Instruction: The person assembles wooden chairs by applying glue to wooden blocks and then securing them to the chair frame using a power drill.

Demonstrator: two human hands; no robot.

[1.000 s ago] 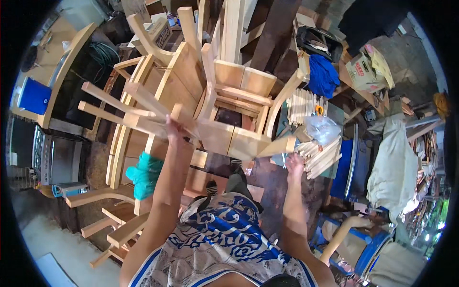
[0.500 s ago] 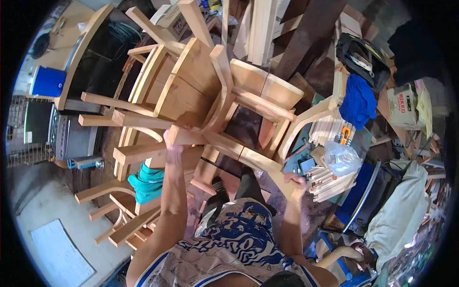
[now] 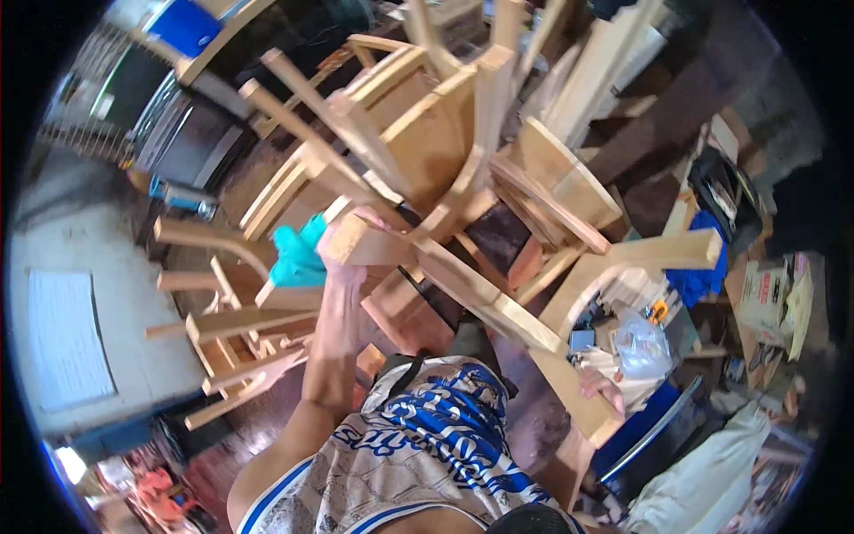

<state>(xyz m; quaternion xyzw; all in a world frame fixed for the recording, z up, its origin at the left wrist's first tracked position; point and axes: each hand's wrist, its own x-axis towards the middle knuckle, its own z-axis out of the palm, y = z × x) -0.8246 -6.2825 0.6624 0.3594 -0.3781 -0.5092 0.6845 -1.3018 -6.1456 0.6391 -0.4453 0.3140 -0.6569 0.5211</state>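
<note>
I hold an unfinished wooden chair (image 3: 491, 313) in front of my body with both hands. My left hand (image 3: 349, 238) is wrapped round the thick end of a leg at the chair's left. At the right, my right hand (image 3: 601, 389) grips another leg's wide, flat end, with its fingers curled over the edge. Between them runs a pale rail, and beyond it lies the chair's light seat board (image 3: 559, 169). Just left of my left hand, a teal cloth (image 3: 300, 252) hangs over stacked chair parts.
Several other wooden chairs (image 3: 427, 133) are piled ahead and to the left, their legs jutting out. At the right are a clear plastic bag (image 3: 642, 345), wood strips, a blue cloth (image 3: 698, 258) and a cardboard box (image 3: 763, 298). A pale sheet (image 3: 69, 338) lies far left.
My view and body have turned left, so the surroundings have swung clockwise in the picture. The chair has moved with my hands, and its right side is now lower and farther right.
</note>
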